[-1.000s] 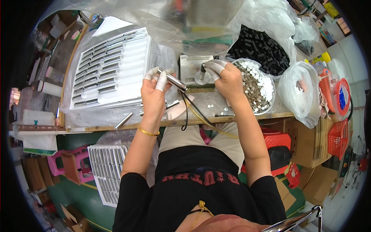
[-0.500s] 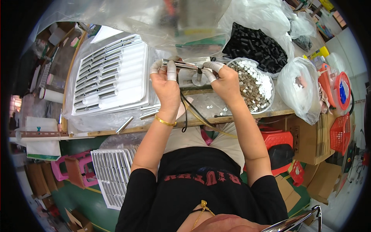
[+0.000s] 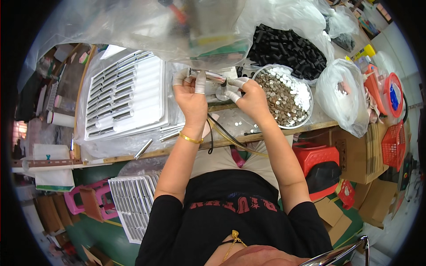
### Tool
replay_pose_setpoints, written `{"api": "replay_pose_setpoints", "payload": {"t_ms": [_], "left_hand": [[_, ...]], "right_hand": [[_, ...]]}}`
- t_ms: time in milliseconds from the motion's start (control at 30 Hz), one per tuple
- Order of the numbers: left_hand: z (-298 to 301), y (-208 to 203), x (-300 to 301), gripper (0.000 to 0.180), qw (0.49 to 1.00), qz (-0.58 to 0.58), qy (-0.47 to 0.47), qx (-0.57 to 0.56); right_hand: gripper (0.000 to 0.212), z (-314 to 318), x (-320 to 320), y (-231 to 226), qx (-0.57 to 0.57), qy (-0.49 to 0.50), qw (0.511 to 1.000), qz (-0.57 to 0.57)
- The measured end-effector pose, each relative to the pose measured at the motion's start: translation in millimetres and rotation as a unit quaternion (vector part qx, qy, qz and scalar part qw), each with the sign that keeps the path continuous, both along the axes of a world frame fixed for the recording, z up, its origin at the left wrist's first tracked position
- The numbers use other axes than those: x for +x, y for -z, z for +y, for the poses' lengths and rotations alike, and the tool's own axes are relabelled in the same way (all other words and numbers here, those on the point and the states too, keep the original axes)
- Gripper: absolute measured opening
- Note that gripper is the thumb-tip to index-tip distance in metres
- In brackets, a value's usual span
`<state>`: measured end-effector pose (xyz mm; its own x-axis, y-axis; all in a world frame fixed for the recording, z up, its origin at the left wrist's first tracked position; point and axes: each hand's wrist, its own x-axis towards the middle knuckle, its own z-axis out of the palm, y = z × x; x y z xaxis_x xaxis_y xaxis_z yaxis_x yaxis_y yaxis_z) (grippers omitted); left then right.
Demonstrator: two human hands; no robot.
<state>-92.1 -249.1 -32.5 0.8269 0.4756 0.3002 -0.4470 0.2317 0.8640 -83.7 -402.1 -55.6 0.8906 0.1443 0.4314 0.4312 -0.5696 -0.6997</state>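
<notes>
My left hand (image 3: 191, 94), white covers on its fingertips, grips a shiny metal tube (image 3: 207, 76) held nearly level over the bench. A small black piece (image 3: 224, 83) shows at the tube's right end. Close by that end is my right hand (image 3: 250, 98), thumb and forefinger curled toward each other in white covers; what sits between them is too small to make out. Below the tube's end, a round metal base (image 3: 222, 94) is partly hidden by my fingers. To the right, a clear round tub (image 3: 311, 108) holds many small silvery discs (image 3: 279, 95).
White trays (image 3: 148, 91) with rows of metal tubes lie left; a loose tube (image 3: 143, 149) overhangs the bench edge. Black sleeves (image 3: 288, 51) fill a plastic bag behind the tub. Another clear bag (image 3: 344, 97) stands right. Black and yellow cables (image 3: 226, 135) hang over the front edge.
My right hand has shifted slightly left and down, to the tube's right end. The tube now slopes down a little more to the right; my left hand still grips it.
</notes>
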Motion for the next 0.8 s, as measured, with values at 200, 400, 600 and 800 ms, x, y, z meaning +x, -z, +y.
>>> {"api": "replay_pose_setpoints", "payload": {"t_ms": [200,400,600,800], "left_hand": [[-9.0,6.1,-3.8,0.023,0.997,-0.003,0.057,0.054],[-3.6,12.0,0.6,0.014,0.983,-0.035,0.049,0.176],[-0.3,-13.3,1.2,0.019,0.911,-0.030,0.024,0.411],[11.7,24.1,10.1,0.024,0.914,0.046,0.062,0.399]], "right_hand": [[0.031,8.1,10.9,17.8,-0.025,-0.014,0.998,-0.063],[0.026,13.2,9.6,12.0,-0.033,-0.039,0.998,-0.026],[0.026,9.4,17.4,23.7,-0.041,-0.072,0.992,-0.096],[0.032,9.4,8.2,14.0,-0.060,-0.036,0.996,-0.050]]}}
